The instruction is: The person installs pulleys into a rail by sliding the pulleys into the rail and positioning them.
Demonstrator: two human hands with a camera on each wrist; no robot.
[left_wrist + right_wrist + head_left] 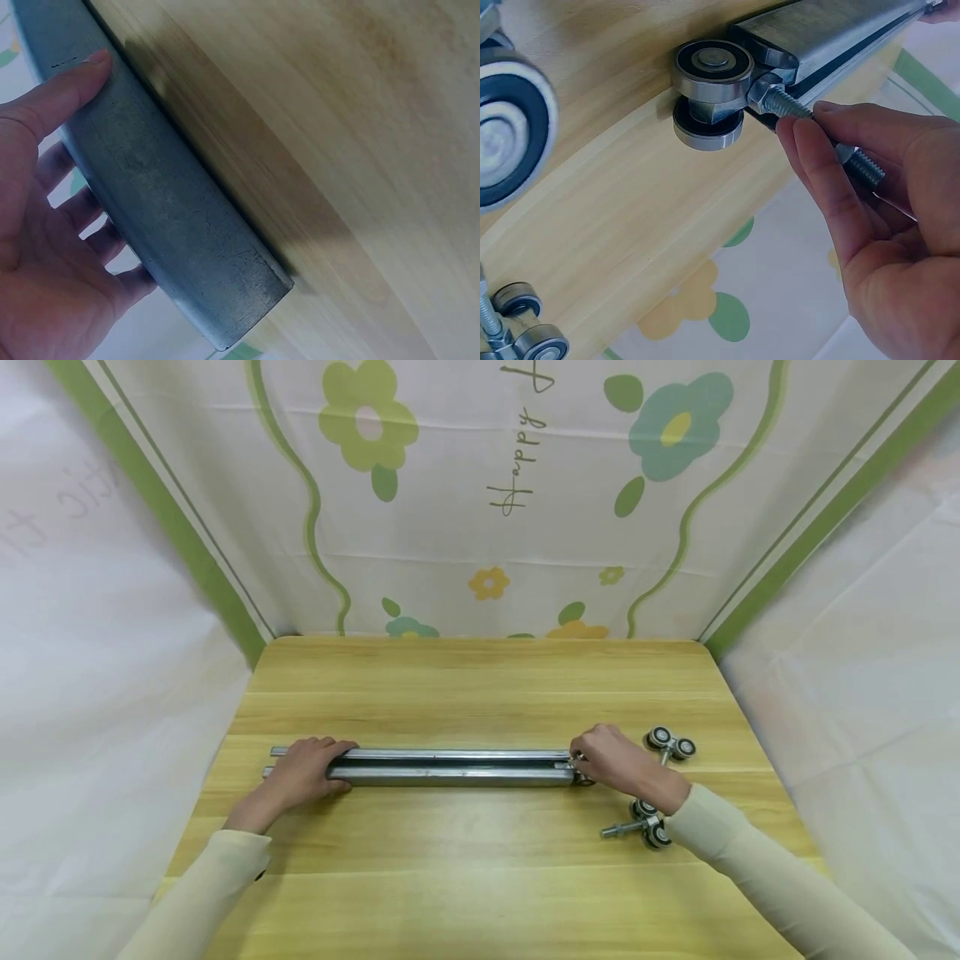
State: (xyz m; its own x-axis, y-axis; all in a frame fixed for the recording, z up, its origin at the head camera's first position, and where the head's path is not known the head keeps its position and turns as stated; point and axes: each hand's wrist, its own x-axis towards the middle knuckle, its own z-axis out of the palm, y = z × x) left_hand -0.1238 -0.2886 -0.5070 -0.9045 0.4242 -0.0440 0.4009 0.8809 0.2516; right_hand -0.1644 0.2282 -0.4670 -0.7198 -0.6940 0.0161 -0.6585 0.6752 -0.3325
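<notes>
A long galvanized metal track [450, 773] with a lengthwise slot lies across the wooden table. My left hand [303, 770] grips it near its left end. In the left wrist view the thumb lies over the track's face [165, 187] and the fingers are at its other side. At the track's right end, my right hand [617, 762] pinches the threaded bolt [784, 103] of a roller trolley between thumb and fingers. That trolley's wheels [712, 75] sit right at the track's mouth, with the bolt toward the slot side.
Two more roller trolleys lie to the right on the table [465, 877]: one farther back [670, 745], one nearer [652, 829], partly behind the right wrist. A flower-printed white cloth [450, 527] hangs behind the table, with white sheets at both sides.
</notes>
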